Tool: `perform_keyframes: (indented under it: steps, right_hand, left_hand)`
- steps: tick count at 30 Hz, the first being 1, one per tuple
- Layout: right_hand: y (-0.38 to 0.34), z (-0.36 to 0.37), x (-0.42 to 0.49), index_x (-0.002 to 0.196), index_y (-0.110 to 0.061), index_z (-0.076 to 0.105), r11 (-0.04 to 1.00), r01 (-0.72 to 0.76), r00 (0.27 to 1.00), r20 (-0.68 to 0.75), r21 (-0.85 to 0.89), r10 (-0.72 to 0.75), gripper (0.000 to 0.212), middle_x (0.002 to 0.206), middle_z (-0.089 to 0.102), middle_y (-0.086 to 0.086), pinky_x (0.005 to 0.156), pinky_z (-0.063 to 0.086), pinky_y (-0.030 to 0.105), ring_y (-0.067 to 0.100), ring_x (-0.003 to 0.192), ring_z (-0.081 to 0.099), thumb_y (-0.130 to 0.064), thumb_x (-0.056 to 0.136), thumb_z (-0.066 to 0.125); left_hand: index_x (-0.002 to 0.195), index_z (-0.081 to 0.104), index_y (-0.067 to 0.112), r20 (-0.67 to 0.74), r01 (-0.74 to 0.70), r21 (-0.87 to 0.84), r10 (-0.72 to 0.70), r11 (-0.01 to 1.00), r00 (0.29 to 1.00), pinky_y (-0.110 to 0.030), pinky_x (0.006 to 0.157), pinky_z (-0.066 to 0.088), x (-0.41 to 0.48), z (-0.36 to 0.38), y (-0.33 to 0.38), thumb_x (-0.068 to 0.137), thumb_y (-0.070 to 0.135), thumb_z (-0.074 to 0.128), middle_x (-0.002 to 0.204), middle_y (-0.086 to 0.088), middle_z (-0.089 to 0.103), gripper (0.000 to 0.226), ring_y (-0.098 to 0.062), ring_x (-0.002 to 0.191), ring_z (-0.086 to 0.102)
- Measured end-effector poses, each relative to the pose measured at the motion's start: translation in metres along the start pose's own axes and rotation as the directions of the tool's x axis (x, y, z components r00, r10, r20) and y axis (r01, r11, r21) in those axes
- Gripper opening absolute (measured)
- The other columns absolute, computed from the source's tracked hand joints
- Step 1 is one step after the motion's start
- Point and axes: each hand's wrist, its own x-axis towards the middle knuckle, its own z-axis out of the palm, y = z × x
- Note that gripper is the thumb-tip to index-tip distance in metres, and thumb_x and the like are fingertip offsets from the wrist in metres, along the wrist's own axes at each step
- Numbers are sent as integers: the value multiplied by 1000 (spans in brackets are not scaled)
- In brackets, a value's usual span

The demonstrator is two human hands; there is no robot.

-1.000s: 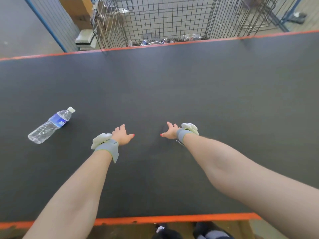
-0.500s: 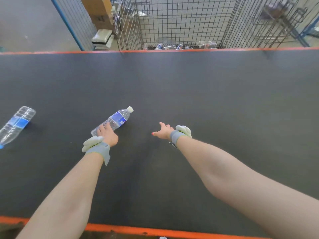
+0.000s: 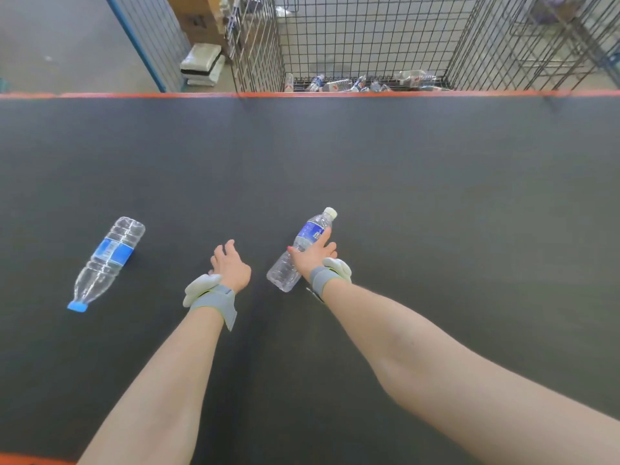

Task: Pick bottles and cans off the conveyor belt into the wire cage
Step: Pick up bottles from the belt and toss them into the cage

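Head view: right hand (image 3: pixel 313 258) grips white-capped bottle (image 3: pixel 312 231); left hand (image 3: pixel 231 268) relaxed; open belt (image 3: pixel 436 196) reaches orange edge (image 3: pixel 335 94).

The conveyor belt (image 3: pixel 436 182) lies open right and far, up to the wire cage (image 3: pixel 369 38); a blue-capped bottle (image 3: pixel 107 260) lies left.

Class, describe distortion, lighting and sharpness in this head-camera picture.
Head view: wide-angle distortion fans the wire cage bars outward and swells the forearms; lighting is soft, with faint shadows beside the blue-capped bottle; the right hand and white-capped bottle are sharp.
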Motion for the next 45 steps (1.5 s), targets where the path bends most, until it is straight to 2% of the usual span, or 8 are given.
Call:
perform_keyframes:
  steps: [11,16,22,29,32,35,38,45]
  right_hand:
    - [-23,-58,54,150,-37,-3,971,29,999,-31,237,-22,89,120,35,11,89,39,41,34,103,51,-18,85,55]
    - [-34,-70,89,150,-36,0,955,52,998,-30,293,-46,89,119,34,12,95,42,44,35,105,49,-17,83,55]
    - [-57,-89,144,150,-35,5,923,48,998,-56,381,-29,84,119,34,10,98,41,45,35,108,49,-19,84,55]
    - [-135,-171,248,147,-16,23,739,31,988,-134,673,81,66,142,35,15,108,30,38,35,129,41,-30,92,56]
    - [-192,-237,301,153,-19,12,736,94,994,-110,671,-27,74,157,20,13,116,24,46,36,142,25,-53,96,44]
    - [-204,-267,340,155,-24,4,829,148,988,-116,540,-101,75,162,1,8,119,10,53,35,147,5,-65,95,25]
    - [-177,-249,329,155,-25,12,866,112,992,-99,488,-73,73,160,9,8,120,12,46,31,147,11,-62,95,29]
    - [-85,-172,221,154,-20,13,971,-34,996,91,235,13,79,158,10,9,117,18,41,31,146,13,-54,92,49]
  left_hand:
    - [151,-14,24,-136,347,189,-326,918,936,-66,111,10,50,-10,-8,87,9,56,155,-20,-20,96,-42,144,-12]
    - [153,-4,18,-51,389,102,-386,916,921,-50,116,17,76,3,5,90,6,53,149,-30,13,86,-48,135,22]
    - [151,3,20,4,163,139,-165,977,986,-43,106,29,112,-3,87,91,30,60,137,-24,37,83,-39,124,39]
    - [140,24,-5,56,49,-545,-21,837,998,-36,103,42,201,-45,272,88,45,62,141,-18,40,82,-34,129,45]
    - [147,25,2,150,-26,-717,191,697,970,-1,77,44,240,-86,341,101,38,41,150,-4,31,61,-23,138,35]
    - [153,4,8,182,7,-834,263,552,947,-16,109,31,254,-99,371,99,41,42,160,-5,4,73,-21,146,17]
    - [149,-19,6,255,110,-698,102,707,962,-31,119,17,245,-69,352,97,43,46,160,-3,-9,91,-21,147,10]
    - [151,3,1,344,141,-299,-31,944,938,-35,116,20,134,-10,248,101,31,41,157,-14,15,69,-30,145,19]
